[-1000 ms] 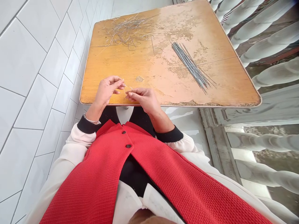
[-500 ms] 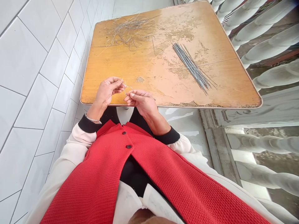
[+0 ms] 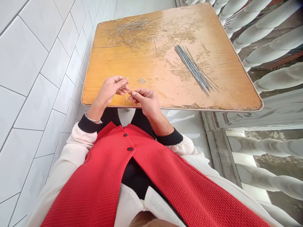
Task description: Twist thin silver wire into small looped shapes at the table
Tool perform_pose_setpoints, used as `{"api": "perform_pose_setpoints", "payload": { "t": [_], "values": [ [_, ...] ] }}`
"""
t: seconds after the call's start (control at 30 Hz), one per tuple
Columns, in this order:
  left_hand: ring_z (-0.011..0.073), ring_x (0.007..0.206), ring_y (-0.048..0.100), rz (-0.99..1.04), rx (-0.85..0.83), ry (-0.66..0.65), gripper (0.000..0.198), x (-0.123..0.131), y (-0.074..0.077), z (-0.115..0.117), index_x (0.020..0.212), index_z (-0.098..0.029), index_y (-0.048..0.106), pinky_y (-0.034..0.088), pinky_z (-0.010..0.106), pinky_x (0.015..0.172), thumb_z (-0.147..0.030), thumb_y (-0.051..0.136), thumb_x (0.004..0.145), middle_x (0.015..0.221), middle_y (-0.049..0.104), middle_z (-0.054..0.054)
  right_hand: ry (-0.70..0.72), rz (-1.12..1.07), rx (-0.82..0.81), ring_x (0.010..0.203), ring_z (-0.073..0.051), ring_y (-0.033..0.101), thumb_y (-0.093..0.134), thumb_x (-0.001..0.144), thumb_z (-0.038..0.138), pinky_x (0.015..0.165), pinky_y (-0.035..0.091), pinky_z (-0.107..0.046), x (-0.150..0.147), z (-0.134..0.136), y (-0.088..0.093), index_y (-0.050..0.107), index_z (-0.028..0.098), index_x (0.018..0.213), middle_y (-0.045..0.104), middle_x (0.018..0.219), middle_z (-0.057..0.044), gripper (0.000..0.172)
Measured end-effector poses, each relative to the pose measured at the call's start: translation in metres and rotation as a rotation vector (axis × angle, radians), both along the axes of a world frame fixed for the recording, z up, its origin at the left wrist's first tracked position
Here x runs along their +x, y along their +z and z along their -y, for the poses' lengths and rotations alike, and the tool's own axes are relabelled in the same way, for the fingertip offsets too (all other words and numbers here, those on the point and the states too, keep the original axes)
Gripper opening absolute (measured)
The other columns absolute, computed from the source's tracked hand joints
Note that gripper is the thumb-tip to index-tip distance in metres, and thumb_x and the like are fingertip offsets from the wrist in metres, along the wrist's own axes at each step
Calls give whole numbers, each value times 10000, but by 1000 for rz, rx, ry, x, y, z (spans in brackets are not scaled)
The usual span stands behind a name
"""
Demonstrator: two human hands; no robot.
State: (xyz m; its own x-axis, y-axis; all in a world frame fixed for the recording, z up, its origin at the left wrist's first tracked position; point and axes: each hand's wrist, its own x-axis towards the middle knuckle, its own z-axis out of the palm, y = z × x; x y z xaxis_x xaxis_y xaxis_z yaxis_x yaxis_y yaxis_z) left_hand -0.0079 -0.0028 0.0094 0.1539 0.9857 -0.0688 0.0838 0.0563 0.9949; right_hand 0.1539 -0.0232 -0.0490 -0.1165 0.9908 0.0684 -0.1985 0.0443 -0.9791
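Over the table's near edge, my left hand pinches a thin, pale wire that is bent and looped between my fingertips. Close beside it, my right hand has thumb and forefinger closed on the same wire. The wire's exact shape is hard to make out at this size. Farther back on the table lies a tangled heap of thin curled wires. To the right rests a bundle of straight grey metal rods, with one long thin wire lying across it.
The wooden table has a worn, peeling top and rounded corners. A white tiled wall runs along the left. White balusters line the right side. My knees are under the near edge.
My left hand has lifted slightly and its fingers have shifted on the wire. My right hand has turned a little and drawn its fingertips closer to the left hand's.
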Motion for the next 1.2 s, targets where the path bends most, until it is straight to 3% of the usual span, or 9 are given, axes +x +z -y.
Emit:
{"api": "perform_pose_setpoints", "payload": {
  "t": [0.1,0.17,0.33,0.47,0.93,1.2],
  "values": [
    [74,635,672,44,-48,5,394,-1,-4,3,823,-159,644,478,175,583,-547,692,870,713,716,18,-60,-24,-12,509,-71,536,824,717,491,503,498,-204,-3,0,0,721,180,704,701,644,-8,328],
    [74,645,670,52,-55,-1,375,-2,-8,6,834,-160,649,478,175,587,-528,723,850,723,717,19,-96,-2,-20,511,-74,562,801,751,465,527,522,-212,-4,0,1,712,182,702,704,652,-7,301],
    [52,636,625,6,0,4,118,3,-17,14,798,-153,654,461,166,584,-178,769,785,701,696,-18,-135,35,10,507,-81,590,782,779,450,537,534,-221,-5,0,1,695,180,709,699,648,0,293],
    [46,614,600,25,24,39,96,8,-19,16,751,-150,646,447,172,569,-64,683,770,670,673,-29,-152,2,37,490,-77,592,788,772,432,518,523,-215,-7,-1,-4,691,175,714,692,634,10,281],
    [34,548,571,55,12,15,174,9,-24,19,690,-147,619,465,169,550,14,639,754,613,633,-48,-240,86,55,436,-59,552,719,846,344,472,452,-200,-10,-1,-2,659,182,758,655,607,38,194],
    [43,541,545,15,83,79,164,13,-28,24,853,-188,690,485,176,566,-45,631,800,579,590,-70,-230,167,85,454,-65,559,731,844,445,477,442,-207,-6,-1,2,646,183,730,656,619,23,298]
  ]
}}
